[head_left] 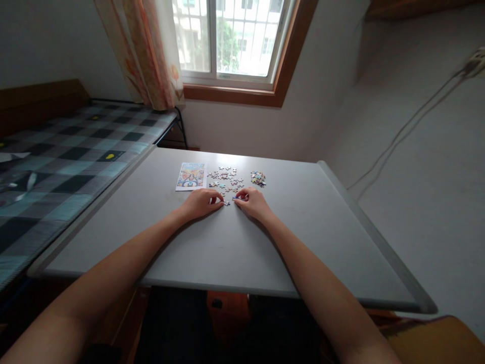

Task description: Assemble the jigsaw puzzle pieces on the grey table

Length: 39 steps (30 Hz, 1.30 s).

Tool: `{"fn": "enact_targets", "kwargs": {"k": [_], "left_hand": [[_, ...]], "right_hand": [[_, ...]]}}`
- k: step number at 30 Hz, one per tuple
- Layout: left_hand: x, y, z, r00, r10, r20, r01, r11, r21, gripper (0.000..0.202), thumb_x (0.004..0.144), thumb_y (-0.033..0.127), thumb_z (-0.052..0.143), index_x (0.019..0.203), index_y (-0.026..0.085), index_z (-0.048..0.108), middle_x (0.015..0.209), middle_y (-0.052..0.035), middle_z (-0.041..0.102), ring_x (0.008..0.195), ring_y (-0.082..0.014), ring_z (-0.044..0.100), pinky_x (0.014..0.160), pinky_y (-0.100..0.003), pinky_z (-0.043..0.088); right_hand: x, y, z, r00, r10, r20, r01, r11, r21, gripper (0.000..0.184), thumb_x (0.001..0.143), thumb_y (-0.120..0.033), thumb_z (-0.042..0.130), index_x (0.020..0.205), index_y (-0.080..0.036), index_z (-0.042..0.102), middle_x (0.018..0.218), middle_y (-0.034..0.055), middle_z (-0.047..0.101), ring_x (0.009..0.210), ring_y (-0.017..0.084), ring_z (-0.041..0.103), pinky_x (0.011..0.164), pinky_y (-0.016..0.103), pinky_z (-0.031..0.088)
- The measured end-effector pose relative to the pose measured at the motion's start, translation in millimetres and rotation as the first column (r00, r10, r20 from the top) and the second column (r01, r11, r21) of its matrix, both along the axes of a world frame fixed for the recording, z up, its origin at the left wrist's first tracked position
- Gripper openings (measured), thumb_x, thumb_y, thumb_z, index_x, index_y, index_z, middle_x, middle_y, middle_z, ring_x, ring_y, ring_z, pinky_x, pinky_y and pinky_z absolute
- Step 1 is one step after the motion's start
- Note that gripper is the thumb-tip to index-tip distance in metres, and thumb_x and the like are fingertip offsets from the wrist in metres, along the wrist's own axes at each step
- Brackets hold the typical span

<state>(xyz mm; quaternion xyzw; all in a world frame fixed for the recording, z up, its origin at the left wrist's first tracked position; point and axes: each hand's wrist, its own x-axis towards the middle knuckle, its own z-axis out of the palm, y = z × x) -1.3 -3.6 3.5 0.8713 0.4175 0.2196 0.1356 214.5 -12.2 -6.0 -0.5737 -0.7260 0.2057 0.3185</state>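
Observation:
Both my hands rest on a grey table (310, 237), fingertips almost meeting. My left hand (200, 202) pinches a small jigsaw piece (226, 203) against the tabletop. My right hand (252, 201) has its fingers curled on another small piece (238, 197) just to the right of the first. Beyond my fingers lie several loose puzzle pieces (224, 178), mostly face down. A small heap of coloured pieces (258, 178) sits to their right. A colourful picture card (191, 176) lies flat to their left.
A bed with a checked blue and black cover (64, 162) runs along the table's left edge. A window (231, 40) with an orange curtain (144, 55) is behind the table. A white wall with a hanging cable (401, 131) stands on the right.

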Motion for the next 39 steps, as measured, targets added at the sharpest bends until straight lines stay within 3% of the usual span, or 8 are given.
{"fn": "enact_targets", "kwargs": {"k": [7,16,23,29,34,39], "left_hand": [[-1,0,-0.2,1.000,-0.013,0.010,0.013,1.000,0.022,0.019,0.082,0.037,0.061,0.090,0.023,0.073,0.070,0.0022,0.065,0.056,-0.0097,0.053,0.058,-0.022,0.040],[-5,2,-1.9,0.993,-0.120,0.014,0.120,0.993,0.018,0.021,0.086,0.035,0.056,0.092,0.023,0.072,0.073,0.0010,0.064,0.058,-0.0097,0.054,0.060,-0.023,0.042],[-13,-2,13.1,0.980,-0.179,-0.086,0.190,0.972,0.142,0.025,0.088,0.039,0.054,0.101,0.026,0.072,0.092,-0.0029,0.065,0.061,-0.0093,0.055,0.062,-0.025,0.041],[-5,-16,24.4,0.940,-0.171,-0.295,0.252,0.931,0.265,0.040,0.088,0.049,0.052,0.120,0.028,0.063,0.106,-0.0067,0.063,0.077,-0.0157,0.059,0.070,-0.029,0.042],[4,-28,25.7,0.917,-0.179,-0.356,0.271,0.935,0.230,0.045,0.086,0.055,0.053,0.121,0.028,0.062,0.108,-0.0080,0.061,0.083,-0.0187,0.059,0.075,-0.032,0.043],[10,-31,23.4,0.909,-0.173,-0.380,0.267,0.940,0.210,0.045,0.086,0.056,0.053,0.113,0.023,0.065,0.114,-0.0099,0.062,0.094,-0.0243,0.059,0.081,-0.036,0.043]], "right_hand": [[1,2,1.1,0.999,0.003,-0.036,-0.005,0.998,-0.058,0.009,0.068,-0.019,0.071,0.077,-0.016,0.070,0.075,0.0019,0.064,0.069,0.012,0.054,0.067,0.025,0.043],[0,-1,5.6,0.989,0.030,-0.144,-0.044,0.995,-0.093,0.008,0.065,-0.018,0.068,0.073,-0.017,0.066,0.068,-0.0007,0.063,0.061,0.011,0.052,0.062,0.024,0.042],[0,4,-0.3,0.931,0.051,-0.362,-0.074,0.996,-0.049,0.024,0.070,-0.021,0.061,0.093,-0.016,0.066,0.070,-0.0001,0.064,0.058,0.011,0.054,0.057,0.023,0.044],[1,8,-0.3,0.870,0.010,-0.493,-0.026,0.999,-0.024,0.017,0.071,-0.027,0.060,0.082,-0.016,0.066,0.072,0.0031,0.067,0.064,0.014,0.059,0.062,0.026,0.047],[4,12,-4.9,0.837,-0.065,-0.543,0.044,0.998,-0.052,0.017,0.069,-0.029,0.061,0.079,-0.016,0.064,0.067,0.0020,0.065,0.064,0.015,0.061,0.062,0.027,0.047],[4,12,-5.7,0.848,-0.041,-0.528,0.034,0.999,-0.023,0.016,0.069,-0.028,0.063,0.079,-0.016,0.065,0.068,0.0023,0.066,0.064,0.014,0.061,0.062,0.026,0.047]]}}
